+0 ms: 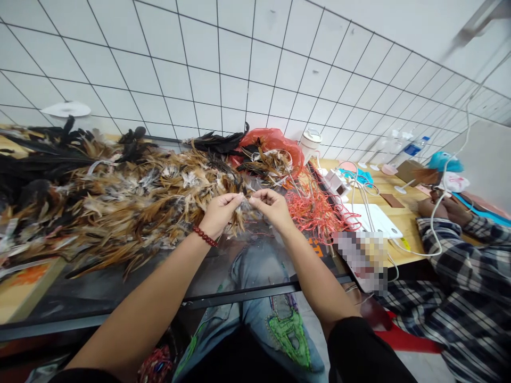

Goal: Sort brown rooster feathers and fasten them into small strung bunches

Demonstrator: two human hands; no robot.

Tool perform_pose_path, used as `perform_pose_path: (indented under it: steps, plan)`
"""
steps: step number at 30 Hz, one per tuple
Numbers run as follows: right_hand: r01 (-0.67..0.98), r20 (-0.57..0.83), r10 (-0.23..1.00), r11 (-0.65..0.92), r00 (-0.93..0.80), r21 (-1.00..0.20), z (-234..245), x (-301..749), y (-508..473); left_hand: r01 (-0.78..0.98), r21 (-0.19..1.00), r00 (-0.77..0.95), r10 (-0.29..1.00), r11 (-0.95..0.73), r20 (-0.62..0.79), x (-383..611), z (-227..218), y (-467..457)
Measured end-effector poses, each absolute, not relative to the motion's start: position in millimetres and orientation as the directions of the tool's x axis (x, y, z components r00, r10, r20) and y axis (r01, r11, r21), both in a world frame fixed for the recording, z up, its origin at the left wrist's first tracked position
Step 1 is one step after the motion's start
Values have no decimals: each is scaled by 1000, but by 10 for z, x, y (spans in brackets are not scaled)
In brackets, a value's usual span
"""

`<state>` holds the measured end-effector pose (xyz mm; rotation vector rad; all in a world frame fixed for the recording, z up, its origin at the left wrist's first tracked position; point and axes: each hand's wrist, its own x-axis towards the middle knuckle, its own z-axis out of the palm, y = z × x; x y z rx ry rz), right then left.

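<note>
My left hand (221, 211), with a dark red bead bracelet (205, 236) at the wrist, has thumb and forefinger pinched together. Close beside it, my right hand (274, 208) makes the same kind of pinch. Whatever sits between the fingertips is too small to make out. Both hands are over the dark tabletop (217, 268). A large heap of brown, black and white feathers (155, 199) spreads to the left of my left hand and behind it. To the right of my right hand lies a tangle of orange-red cords (313, 210).
Behind my hands is a red plastic bag (269, 137) with feather bundles, beside a white lidded cup (310, 142). At right, a wooden table (411, 213) bears a white power strip, cables and a water bottle (415, 150). A person in a plaid sleeve (475, 260) works there.
</note>
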<state>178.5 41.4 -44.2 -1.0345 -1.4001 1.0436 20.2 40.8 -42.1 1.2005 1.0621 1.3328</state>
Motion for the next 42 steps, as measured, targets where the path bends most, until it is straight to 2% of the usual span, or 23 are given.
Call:
perform_pose_path:
  steps: [5, 11, 17, 26, 28, 30, 33, 35, 37, 42]
  plan:
    - [121, 226, 966, 242, -127, -963, -525, 1733, 407, -25, 979, -77, 977, -203, 201, 191, -454, 424]
    - [-10, 267, 963, 267, -43, -964, -424, 1747, 381, -67, 966, -208, 950, -251, 232, 183, -425, 432]
    - [21, 244, 959, 250, -142, -968, -397, 1692, 348, -125, 971, -82, 977, -206, 197, 233, -448, 391]
    - [24, 186, 968, 193, -168, -981, -453, 1669, 365, -176, 968, -9, 984, -178, 179, 278, -448, 354]
    - [33, 238, 963, 244, -127, -969, -447, 1711, 369, -173, 968, -15, 983, -184, 184, 265, -443, 364]
    - [88, 362, 927, 371, -98, -925, -425, 1762, 365, -184, 968, 8, 985, -169, 174, 252, -432, 369]
    - [241, 548, 816, 577, -182, -780, -387, 1818, 342, -215, 969, 89, 985, -123, 145, 250, -413, 365]
    - [292, 578, 768, 639, -275, -711, -383, 1826, 328, -239, 964, 116, 982, -117, 148, 257, -407, 360]
    - [305, 565, 755, 654, -333, -693, -400, 1821, 325, -259, 960, 128, 981, -111, 148, 262, -408, 358]
    - [291, 579, 733, 676, -357, -677, -436, 1832, 355, -243, 966, 157, 980, -85, 126, 246, -393, 354]
